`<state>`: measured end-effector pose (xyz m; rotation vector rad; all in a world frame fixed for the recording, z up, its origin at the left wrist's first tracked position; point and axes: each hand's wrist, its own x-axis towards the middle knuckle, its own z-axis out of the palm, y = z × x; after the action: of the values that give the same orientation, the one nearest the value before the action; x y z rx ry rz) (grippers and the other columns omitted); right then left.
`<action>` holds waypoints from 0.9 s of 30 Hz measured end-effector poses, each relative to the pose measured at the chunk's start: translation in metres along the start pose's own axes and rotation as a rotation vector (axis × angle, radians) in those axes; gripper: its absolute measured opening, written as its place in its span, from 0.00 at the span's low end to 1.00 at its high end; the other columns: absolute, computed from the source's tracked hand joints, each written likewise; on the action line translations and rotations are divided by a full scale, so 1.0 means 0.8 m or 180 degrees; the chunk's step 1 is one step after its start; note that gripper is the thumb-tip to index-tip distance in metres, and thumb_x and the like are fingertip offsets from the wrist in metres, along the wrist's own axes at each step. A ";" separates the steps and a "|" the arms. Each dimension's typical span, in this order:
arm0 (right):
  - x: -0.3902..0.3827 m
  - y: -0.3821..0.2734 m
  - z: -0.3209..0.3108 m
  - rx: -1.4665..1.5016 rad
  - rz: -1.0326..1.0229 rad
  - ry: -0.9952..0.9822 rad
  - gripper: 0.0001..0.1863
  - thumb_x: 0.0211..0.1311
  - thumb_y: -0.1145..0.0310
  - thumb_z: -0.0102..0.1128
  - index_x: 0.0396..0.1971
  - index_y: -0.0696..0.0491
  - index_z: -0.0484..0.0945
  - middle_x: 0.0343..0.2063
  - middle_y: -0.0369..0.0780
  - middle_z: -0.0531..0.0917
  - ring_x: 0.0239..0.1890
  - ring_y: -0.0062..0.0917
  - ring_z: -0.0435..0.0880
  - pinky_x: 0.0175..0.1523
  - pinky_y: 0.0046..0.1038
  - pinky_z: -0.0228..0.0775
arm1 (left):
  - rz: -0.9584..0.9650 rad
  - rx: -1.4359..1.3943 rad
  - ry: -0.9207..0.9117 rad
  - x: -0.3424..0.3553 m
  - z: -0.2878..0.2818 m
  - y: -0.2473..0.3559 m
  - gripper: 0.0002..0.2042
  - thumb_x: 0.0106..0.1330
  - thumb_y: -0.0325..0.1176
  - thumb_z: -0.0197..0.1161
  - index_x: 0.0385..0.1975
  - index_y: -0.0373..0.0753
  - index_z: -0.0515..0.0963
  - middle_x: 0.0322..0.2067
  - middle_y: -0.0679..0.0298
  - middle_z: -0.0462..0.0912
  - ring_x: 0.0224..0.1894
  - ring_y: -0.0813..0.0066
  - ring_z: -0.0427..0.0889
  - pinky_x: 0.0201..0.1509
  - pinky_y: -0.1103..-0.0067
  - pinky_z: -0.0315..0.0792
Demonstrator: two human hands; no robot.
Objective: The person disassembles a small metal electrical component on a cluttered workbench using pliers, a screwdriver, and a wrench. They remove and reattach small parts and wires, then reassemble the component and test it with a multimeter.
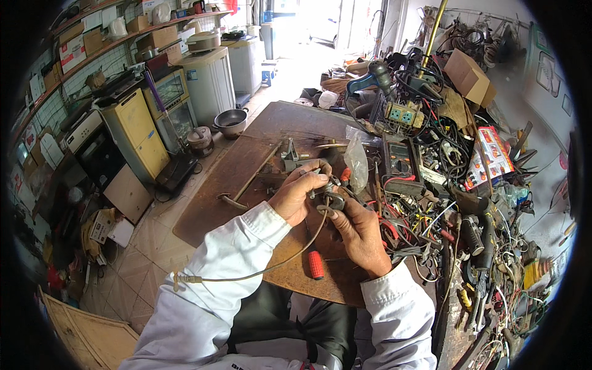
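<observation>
My left hand [296,196] and my right hand [361,231] meet over the workbench. Between their fingers is a small dark metal part [335,200], mostly covered, so its exact kind cannot be made out. From it a thin greyish cable [302,251] curves down and left across my left sleeve, ending in a pale connector [188,279]. My right thumb presses near the spot where the cable meets the part, while the left fingers pinch its upper side. Below the hands, a red ribbed handle [316,265] lies near the bench's front edge.
Beyond my hands on the brown workbench [209,203] are a metal bracket [290,154] and a clear plastic bag [356,154]. A multimeter [399,161] lies right, beside heaped cables [431,216] and pliers [480,296]. A black pot [231,122] and appliances [132,132] stand left.
</observation>
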<state>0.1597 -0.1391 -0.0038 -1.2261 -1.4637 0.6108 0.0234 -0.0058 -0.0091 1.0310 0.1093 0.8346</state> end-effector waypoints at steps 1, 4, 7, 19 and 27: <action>0.000 -0.002 -0.001 0.0030 0.0160 -0.0039 0.12 0.72 0.65 0.60 0.36 0.61 0.77 0.23 0.40 0.82 0.24 0.21 0.78 0.30 0.28 0.70 | -0.0039 -0.0072 0.0038 -0.002 0.001 0.001 0.07 0.68 0.31 0.55 0.43 0.37 0.73 0.35 0.60 0.80 0.38 0.73 0.81 0.45 0.76 0.78; -0.001 -0.002 -0.002 -0.0320 0.0300 0.0103 0.14 0.69 0.68 0.61 0.49 0.61 0.79 0.32 0.43 0.86 0.32 0.21 0.81 0.40 0.29 0.74 | -0.0026 -0.0164 0.0046 -0.005 0.001 0.000 0.07 0.68 0.32 0.57 0.42 0.39 0.74 0.35 0.62 0.81 0.40 0.74 0.82 0.48 0.75 0.78; 0.002 0.001 -0.005 0.0033 0.0389 0.0255 0.10 0.70 0.67 0.61 0.40 0.60 0.78 0.26 0.36 0.81 0.29 0.17 0.75 0.34 0.25 0.69 | 0.0083 -0.0170 0.0070 0.005 0.006 -0.010 0.06 0.65 0.33 0.61 0.38 0.40 0.80 0.35 0.67 0.84 0.41 0.77 0.81 0.51 0.76 0.73; 0.054 -0.056 -0.065 -0.2143 -0.0400 -0.0936 0.09 0.60 0.73 0.63 0.26 0.62 0.76 0.19 0.52 0.77 0.22 0.49 0.76 0.29 0.37 0.67 | -0.0756 0.0939 0.0167 0.010 -0.003 0.007 0.07 0.70 0.39 0.60 0.41 0.46 0.74 0.29 0.72 0.79 0.19 0.86 0.74 0.17 0.87 0.63; 0.092 -0.085 -0.082 -0.3099 -0.1653 -0.1734 0.09 0.53 0.67 0.70 0.28 0.56 0.80 0.26 0.49 0.83 0.33 0.48 0.83 0.36 0.47 0.72 | -0.0663 0.2001 0.0135 0.009 -0.013 -0.003 0.13 0.70 0.44 0.62 0.43 0.42 0.78 0.29 0.73 0.75 0.28 0.83 0.71 0.28 0.80 0.66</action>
<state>0.2044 -0.1109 0.1039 -1.3265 -2.5950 -0.2078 0.0250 0.0062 -0.0144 1.5583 0.5320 0.6397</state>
